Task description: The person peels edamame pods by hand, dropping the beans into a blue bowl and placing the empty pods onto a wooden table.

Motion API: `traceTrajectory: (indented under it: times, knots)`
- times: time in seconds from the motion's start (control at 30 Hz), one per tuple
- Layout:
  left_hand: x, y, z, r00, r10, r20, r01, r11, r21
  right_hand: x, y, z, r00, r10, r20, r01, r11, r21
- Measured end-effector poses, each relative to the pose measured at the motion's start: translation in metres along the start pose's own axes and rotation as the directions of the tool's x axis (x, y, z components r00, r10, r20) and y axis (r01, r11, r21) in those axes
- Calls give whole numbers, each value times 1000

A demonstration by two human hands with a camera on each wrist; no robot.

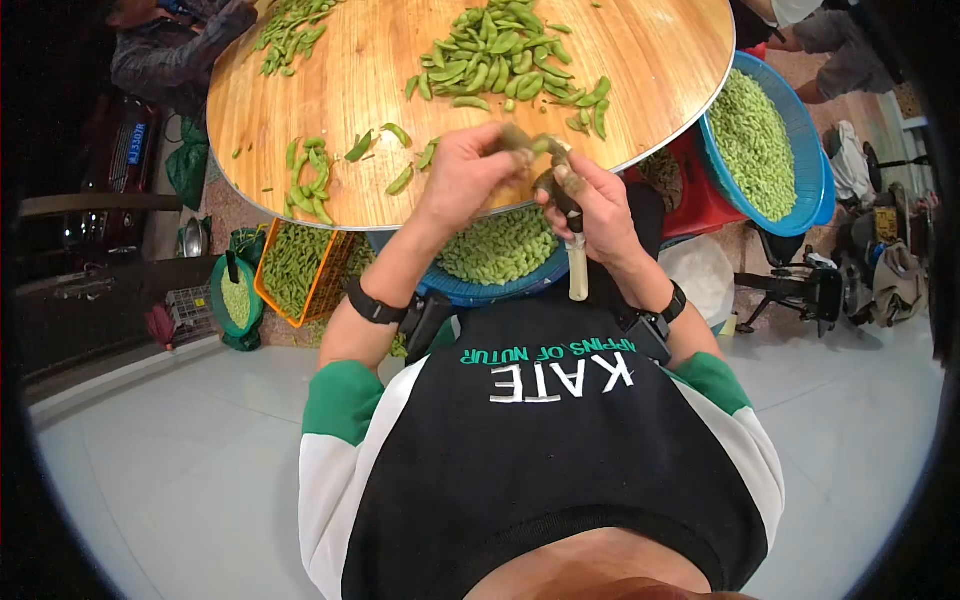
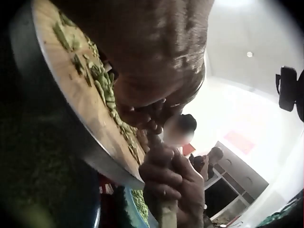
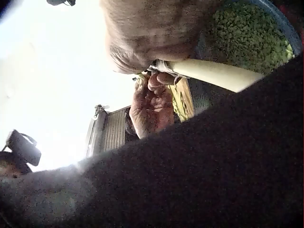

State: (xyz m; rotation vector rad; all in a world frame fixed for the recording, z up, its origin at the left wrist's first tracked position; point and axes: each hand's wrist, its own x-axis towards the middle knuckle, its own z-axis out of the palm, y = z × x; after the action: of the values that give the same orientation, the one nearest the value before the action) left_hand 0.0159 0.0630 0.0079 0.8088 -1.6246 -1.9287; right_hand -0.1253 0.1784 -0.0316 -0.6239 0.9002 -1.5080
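My left hand (image 1: 468, 178) is raised over the near edge of the round wooden table, thumb and fingers pinching a green bean pod (image 1: 541, 147), blurred in the head view. Close beside it, my right hand (image 1: 600, 212) grips a tool with a pale handle (image 1: 578, 272) pointing down toward my lap; its working end is hidden by the fingers. The pale handle (image 3: 216, 73) also sticks out below the right hand in the right wrist view. Loose pods (image 1: 312, 180) and a larger pile of pods (image 1: 495, 55) lie on the table. Under its edge, a blue basin holds shelled beans (image 1: 500, 245).
A second blue basin (image 1: 817, 150) of shelled beans stands at the right by a red stool (image 1: 697, 185). An orange crate (image 1: 265, 275) of pods and a small green basket (image 1: 222, 310) are at the left. Other people sit around the table (image 1: 340, 100).
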Motion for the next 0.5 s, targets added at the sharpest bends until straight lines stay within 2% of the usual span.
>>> traceTrajectory:
  times: [0.03,0.17,0.27,0.33,0.5]
  knots:
    - [-3,-5,3,999,-39,-15,38,996,-83,1,0,1,999,28,28,-29,999,30]
    - [-7,-15,0,998,-66,-5,65,991,-116,0,3,4,993,49,105,-59,994,96]
    - [-9,-18,2,997,-63,-51,56,992,-116,-5,-2,11,995,39,87,-48,993,105]
    - [-12,-18,5,996,12,-91,-22,994,-107,-5,-2,10,994,30,103,-40,995,96]
    - [-15,-16,6,993,42,-108,-51,995,-86,-5,-3,13,994,14,108,-24,996,91]
